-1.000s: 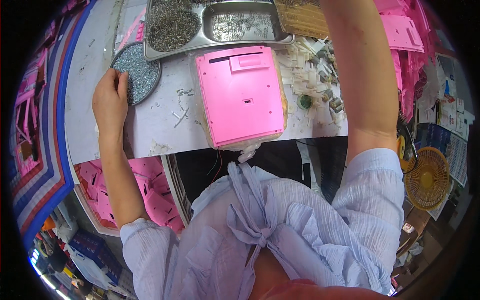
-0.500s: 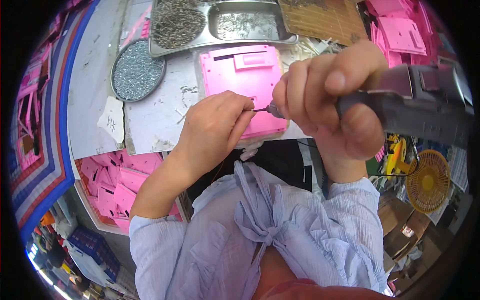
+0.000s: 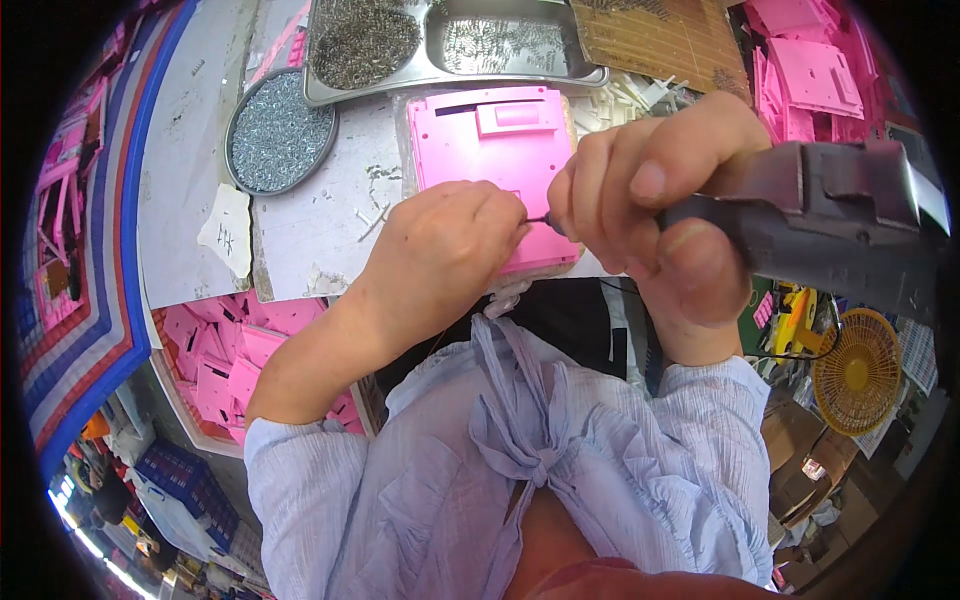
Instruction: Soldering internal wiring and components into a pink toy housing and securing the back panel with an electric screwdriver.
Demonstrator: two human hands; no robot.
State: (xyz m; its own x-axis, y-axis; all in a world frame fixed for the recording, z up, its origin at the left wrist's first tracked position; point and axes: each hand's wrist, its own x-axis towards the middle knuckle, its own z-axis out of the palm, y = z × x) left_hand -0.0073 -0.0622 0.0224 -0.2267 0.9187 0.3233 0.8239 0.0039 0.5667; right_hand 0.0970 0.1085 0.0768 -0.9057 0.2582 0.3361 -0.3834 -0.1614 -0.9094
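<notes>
A pink plastic panel [image 3: 463, 141] with slots and small holes lies flat on the white table in front of me. My right hand [image 3: 655, 205] is wrapped round a dark grey electric screwdriver [image 3: 830, 215], held sideways with its thin bit pointing left. Over the panel's lower part, my left hand [image 3: 445, 245] is closed in a pinch at the bit's tip. Whatever sits between those fingertips is too small and hidden to name. The bit's end disappears behind the left fingers.
A round dish of small silvery screws [image 3: 282, 130] stands left of the panel. Behind it is a metal tray [image 3: 425, 75] with small metal parts. A bin of pink pieces [image 3: 225, 360] sits below the table's left edge, a yellow fan [image 3: 856, 370] at right.
My left hand has shifted slightly right, and the visible stretch of bit between my hands has become shorter. The screwdriver's body has tilted a little.
</notes>
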